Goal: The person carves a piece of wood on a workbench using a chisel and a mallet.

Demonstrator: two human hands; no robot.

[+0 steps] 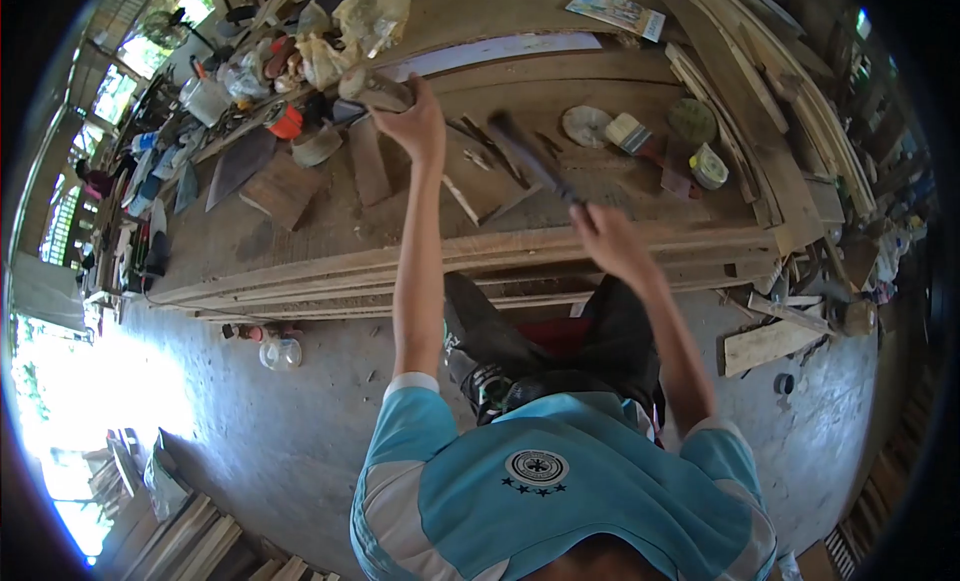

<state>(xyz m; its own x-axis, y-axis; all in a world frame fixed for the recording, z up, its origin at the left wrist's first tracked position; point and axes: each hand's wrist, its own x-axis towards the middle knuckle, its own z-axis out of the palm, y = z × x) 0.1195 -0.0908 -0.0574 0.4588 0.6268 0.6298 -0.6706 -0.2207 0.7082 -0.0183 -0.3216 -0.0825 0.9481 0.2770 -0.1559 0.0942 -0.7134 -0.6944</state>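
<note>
My left hand (415, 128) is raised at the upper middle, its fingers round a short wooden block (374, 89). Over the workbench (640, 206), my right hand (602, 231) grips the lower end of a dark, long tool (530, 153), which slants up to the left and is slightly blurred. Which kind of tool it is, I cannot tell. Below and between the hands lie a flat wooden board (485, 181) with small wood pieces on it and a brown wooden piece (369, 163).
A paintbrush (630, 134), a round pale disc (586, 127) and a tape roll (709, 168) lie to the right. An orange cup (284, 121) and plastic bags (372, 21) stand at the upper left. Long planks (780, 91) line the right edge.
</note>
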